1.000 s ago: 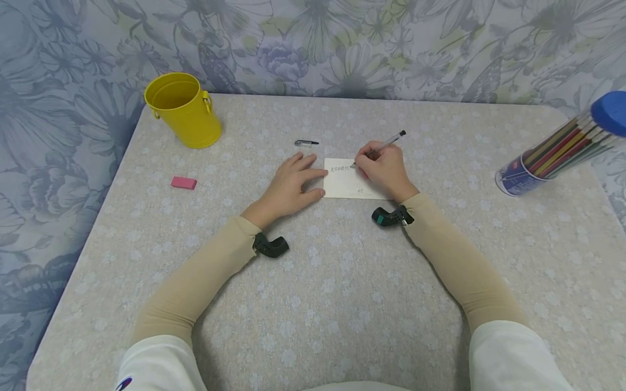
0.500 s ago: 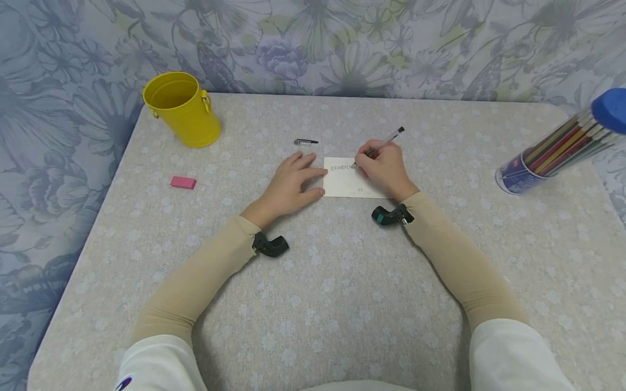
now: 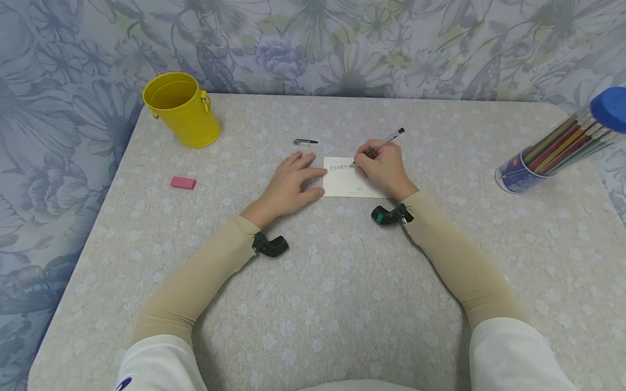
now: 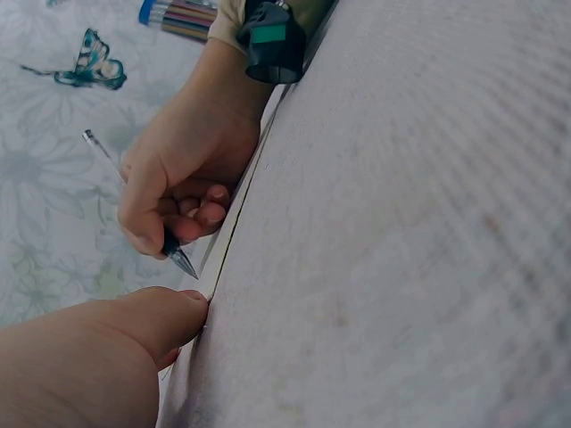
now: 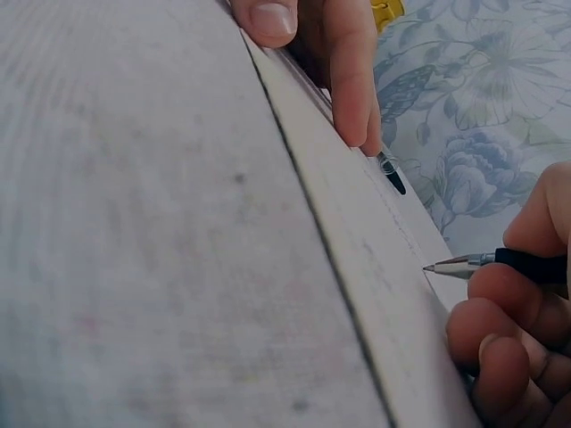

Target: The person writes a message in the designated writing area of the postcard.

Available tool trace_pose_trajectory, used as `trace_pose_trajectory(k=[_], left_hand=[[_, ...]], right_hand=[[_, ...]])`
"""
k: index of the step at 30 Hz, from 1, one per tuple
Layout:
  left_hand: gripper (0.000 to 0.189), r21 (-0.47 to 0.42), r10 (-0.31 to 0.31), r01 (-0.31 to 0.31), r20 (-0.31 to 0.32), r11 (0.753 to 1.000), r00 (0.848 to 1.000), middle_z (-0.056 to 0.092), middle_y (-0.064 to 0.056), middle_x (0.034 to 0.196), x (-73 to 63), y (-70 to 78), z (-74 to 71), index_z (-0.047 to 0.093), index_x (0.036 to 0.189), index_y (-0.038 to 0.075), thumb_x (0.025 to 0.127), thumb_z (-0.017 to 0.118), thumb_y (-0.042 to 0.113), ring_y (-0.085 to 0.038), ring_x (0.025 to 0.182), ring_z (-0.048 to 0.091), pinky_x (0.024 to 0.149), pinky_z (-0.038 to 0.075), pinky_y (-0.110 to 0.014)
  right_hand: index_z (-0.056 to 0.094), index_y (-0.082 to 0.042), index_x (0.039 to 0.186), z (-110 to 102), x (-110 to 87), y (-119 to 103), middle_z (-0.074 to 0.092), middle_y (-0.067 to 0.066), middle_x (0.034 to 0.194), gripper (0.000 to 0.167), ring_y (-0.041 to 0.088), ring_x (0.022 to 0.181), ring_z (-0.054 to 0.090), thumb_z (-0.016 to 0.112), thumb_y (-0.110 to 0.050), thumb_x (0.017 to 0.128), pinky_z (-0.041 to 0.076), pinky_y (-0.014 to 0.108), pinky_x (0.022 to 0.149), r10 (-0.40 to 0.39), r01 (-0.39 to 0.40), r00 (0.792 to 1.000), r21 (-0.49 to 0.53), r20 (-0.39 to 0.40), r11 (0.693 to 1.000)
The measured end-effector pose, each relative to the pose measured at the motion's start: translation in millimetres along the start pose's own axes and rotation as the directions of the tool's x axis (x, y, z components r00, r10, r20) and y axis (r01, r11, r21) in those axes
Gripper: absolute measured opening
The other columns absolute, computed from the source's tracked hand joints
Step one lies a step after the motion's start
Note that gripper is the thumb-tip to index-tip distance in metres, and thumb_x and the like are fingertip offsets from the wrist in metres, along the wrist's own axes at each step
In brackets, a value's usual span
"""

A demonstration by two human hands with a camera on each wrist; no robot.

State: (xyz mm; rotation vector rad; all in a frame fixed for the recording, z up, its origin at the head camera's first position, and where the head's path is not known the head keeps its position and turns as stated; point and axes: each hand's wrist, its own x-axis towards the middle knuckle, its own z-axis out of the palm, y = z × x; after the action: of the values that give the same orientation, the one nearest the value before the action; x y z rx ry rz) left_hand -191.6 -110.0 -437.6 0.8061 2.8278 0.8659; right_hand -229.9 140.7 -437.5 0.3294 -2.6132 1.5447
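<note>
We've got the right hand [image 3: 386, 169] pinching a pen [image 3: 393, 137], tip at the upper line of handwriting [image 3: 338, 168] on a white card [image 3: 341, 185], flat on the table [image 3: 323, 304]. Left hand [image 3: 287, 188] is spread, fingertips at the card's left edge. Pen cap [image 3: 305, 142] lies just beyond. Our risks: card skids if fingertip pressure is too light; wet ink smears if the writing hand drags.

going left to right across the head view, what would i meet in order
Yellow bucket → left hand → white card → right hand → blue pencil container
</note>
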Motion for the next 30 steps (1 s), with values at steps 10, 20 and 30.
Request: trace_pose_trajectory(k=[10,20,30], left_hand=[[0.046,0.003,-0.003,0.003,0.000,1.000,1.000,0.041,-0.022,0.161,-0.3,-0.2,0.3,0.066,0.137,0.011,0.095,0.069,0.031,-0.045,0.154,0.025,0.127,0.018,-0.060],[0.046,0.003,0.000,0.000,-0.001,1.000,1.000,0.040,-0.022,0.161,0.3,0.1,0.6,0.066,0.137,0.011,0.096,0.069,0.031,-0.046,0.154,0.025,0.127,0.018,-0.061],[0.046,0.004,0.001,-0.001,-0.005,1.000,1.000,0.041,-0.022,0.160,-0.3,1.2,-0.7,0.066,0.136,0.010,0.095,0.070,0.030,-0.046,0.154,0.026,0.127,0.019,-0.060]], right_hand=[[0.073,-0.008,0.079,0.3,-0.2,-0.8,0.057,0.000,0.053,0.014,0.011,0.047,0.048,0.059,-0.009,0.082,0.035,0.021,0.046,0.021,-0.022,0.999,-0.028,-0.039,0.999],[0.073,-0.007,0.079,-0.3,0.1,-1.3,0.056,-0.001,0.053,0.014,0.010,0.048,0.048,0.059,-0.009,0.082,0.035,0.020,0.047,0.022,-0.024,0.999,-0.039,-0.044,0.999],[0.073,-0.008,0.079,0.2,1.1,1.1,0.056,0.000,0.054,0.014,0.012,0.048,0.048,0.059,-0.009,0.082,0.035,0.020,0.046,0.019,-0.020,0.999,-0.030,-0.049,0.999]])
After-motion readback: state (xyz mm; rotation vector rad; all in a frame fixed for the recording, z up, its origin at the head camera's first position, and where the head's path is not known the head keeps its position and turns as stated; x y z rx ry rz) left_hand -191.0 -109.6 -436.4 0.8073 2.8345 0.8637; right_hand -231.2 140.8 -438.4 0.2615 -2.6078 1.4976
